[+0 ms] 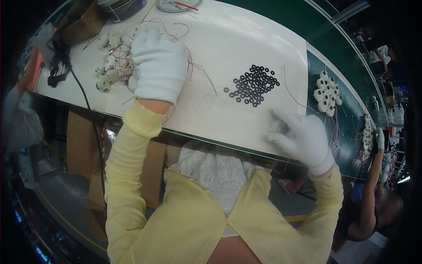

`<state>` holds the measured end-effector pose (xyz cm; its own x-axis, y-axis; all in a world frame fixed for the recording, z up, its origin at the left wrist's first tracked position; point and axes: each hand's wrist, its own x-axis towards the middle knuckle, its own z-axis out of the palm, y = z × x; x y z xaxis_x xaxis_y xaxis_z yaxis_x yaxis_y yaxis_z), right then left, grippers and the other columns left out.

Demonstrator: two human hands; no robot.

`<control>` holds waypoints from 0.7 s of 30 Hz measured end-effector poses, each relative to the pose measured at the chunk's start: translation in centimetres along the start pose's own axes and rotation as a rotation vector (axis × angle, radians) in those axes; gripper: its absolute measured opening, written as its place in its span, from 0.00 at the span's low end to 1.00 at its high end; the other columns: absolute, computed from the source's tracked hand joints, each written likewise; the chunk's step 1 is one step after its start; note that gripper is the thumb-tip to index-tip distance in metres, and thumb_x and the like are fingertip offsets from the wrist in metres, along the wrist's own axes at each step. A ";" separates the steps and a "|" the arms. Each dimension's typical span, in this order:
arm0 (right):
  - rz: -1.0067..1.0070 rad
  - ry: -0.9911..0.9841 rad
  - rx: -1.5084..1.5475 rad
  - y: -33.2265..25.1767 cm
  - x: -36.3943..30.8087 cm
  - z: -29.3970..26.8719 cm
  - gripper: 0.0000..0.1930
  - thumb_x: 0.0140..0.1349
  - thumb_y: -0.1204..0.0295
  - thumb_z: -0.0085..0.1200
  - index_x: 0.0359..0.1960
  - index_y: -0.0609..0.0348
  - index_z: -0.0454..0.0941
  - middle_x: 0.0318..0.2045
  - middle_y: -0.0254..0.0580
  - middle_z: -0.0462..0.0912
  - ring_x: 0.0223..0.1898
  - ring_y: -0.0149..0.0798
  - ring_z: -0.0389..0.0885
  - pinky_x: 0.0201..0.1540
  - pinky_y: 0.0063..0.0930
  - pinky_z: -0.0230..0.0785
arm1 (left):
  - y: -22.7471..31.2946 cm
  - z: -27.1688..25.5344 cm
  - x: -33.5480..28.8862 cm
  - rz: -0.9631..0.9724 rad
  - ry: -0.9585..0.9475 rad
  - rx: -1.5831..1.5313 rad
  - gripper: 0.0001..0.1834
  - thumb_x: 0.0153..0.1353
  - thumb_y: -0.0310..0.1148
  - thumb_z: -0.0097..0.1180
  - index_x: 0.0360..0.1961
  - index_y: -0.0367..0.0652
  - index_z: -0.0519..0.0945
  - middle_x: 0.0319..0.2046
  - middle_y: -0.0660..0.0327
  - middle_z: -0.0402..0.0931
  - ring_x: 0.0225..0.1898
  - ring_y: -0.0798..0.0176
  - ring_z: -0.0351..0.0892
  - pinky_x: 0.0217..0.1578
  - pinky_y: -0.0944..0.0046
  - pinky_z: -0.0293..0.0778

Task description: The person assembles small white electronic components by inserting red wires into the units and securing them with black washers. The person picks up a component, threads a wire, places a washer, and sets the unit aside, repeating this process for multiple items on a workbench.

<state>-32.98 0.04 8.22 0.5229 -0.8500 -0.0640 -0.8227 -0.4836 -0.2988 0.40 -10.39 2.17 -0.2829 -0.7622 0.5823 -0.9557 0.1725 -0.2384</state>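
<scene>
My left hand (pixel 159 66), in a white glove, rests at the right side of a loose pile of small off-white round parts (pixel 113 39) with thin red and white wires. Its fingers curl down and their tips are hidden, so what they grip cannot be made out. Lower right, over the table's near edge, my right hand (pixel 303 138), also gloved, bends thumb and fingers around a small pale part (pixel 281 128), mostly covered and blurred. A thin wire hangs just below that hand. Beyond it lies a spread of small black rings (pixel 255 86).
On the green surface at right stand grouped white round parts (pixel 327 94) with black centres, and another wired cluster (pixel 367 138) farther off. A tub (pixel 122 9), a cardboard box (pixel 83 22) and a dark cable (pixel 81 86) sit at left. Another person's gloved hand (pixel 380 138) works far right.
</scene>
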 end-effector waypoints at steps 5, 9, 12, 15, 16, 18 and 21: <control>-0.042 0.119 0.084 1.2 1.2 0.9 0.17 0.62 0.64 0.66 0.50 0.59 0.83 0.29 0.41 0.87 0.24 0.39 0.85 0.34 0.26 0.76 | 1.2 -3.6 -2.1 0.043 -0.036 -0.039 0.09 0.55 0.40 0.68 0.34 0.48 0.87 0.32 0.60 0.84 0.50 0.49 0.80 0.53 0.47 0.71; 0.118 0.130 0.490 1.9 2.0 1.2 0.15 0.70 0.72 0.60 0.55 0.66 0.81 0.34 0.35 0.85 0.30 0.26 0.80 0.39 0.20 0.74 | 2.1 -5.3 -3.9 0.044 -0.103 -0.182 0.12 0.54 0.38 0.70 0.39 0.50 0.87 0.37 0.61 0.83 0.53 0.49 0.79 0.56 0.46 0.70; 0.150 0.106 0.657 2.8 2.4 1.5 0.16 0.74 0.73 0.55 0.59 0.68 0.78 0.38 0.34 0.84 0.36 0.24 0.78 0.41 0.19 0.73 | 2.0 -6.3 -4.8 0.010 -0.097 -0.276 0.14 0.54 0.39 0.71 0.41 0.50 0.87 0.40 0.60 0.82 0.54 0.48 0.78 0.56 0.46 0.70; 0.206 0.057 0.720 2.7 2.7 1.3 0.17 0.75 0.73 0.54 0.61 0.68 0.77 0.40 0.34 0.83 0.37 0.24 0.77 0.42 0.18 0.72 | 1.6 -6.1 -5.6 -0.088 -0.053 -0.323 0.15 0.54 0.41 0.71 0.41 0.50 0.87 0.48 0.58 0.81 0.57 0.45 0.75 0.57 0.45 0.70; 0.215 0.072 0.766 2.7 2.8 1.6 0.18 0.74 0.72 0.55 0.61 0.68 0.77 0.40 0.34 0.83 0.37 0.24 0.77 0.42 0.17 0.72 | 1.6 -6.0 -5.9 -0.127 -0.034 -0.316 0.15 0.54 0.42 0.72 0.41 0.50 0.87 0.51 0.57 0.81 0.59 0.44 0.74 0.57 0.45 0.70; 0.259 0.063 0.799 2.7 2.9 1.8 0.18 0.73 0.71 0.56 0.61 0.68 0.77 0.40 0.34 0.83 0.36 0.24 0.77 0.42 0.18 0.72 | 1.7 -5.7 -6.5 -0.186 -0.001 -0.305 0.15 0.54 0.43 0.72 0.40 0.51 0.87 0.55 0.57 0.79 0.62 0.42 0.71 0.58 0.44 0.69; 0.312 0.012 0.750 2.9 3.1 1.6 0.19 0.70 0.71 0.61 0.59 0.67 0.78 0.40 0.35 0.84 0.36 0.25 0.79 0.41 0.19 0.73 | 2.3 -5.2 -7.9 -0.236 0.003 -0.312 0.16 0.52 0.46 0.73 0.39 0.53 0.87 0.60 0.58 0.78 0.66 0.41 0.67 0.59 0.45 0.68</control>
<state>-33.40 -3.65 5.63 0.2882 -0.9268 -0.2408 -0.5593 0.0412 -0.8280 0.01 -0.77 1.06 -0.0523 -0.8017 0.5954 -0.9731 0.1750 0.1501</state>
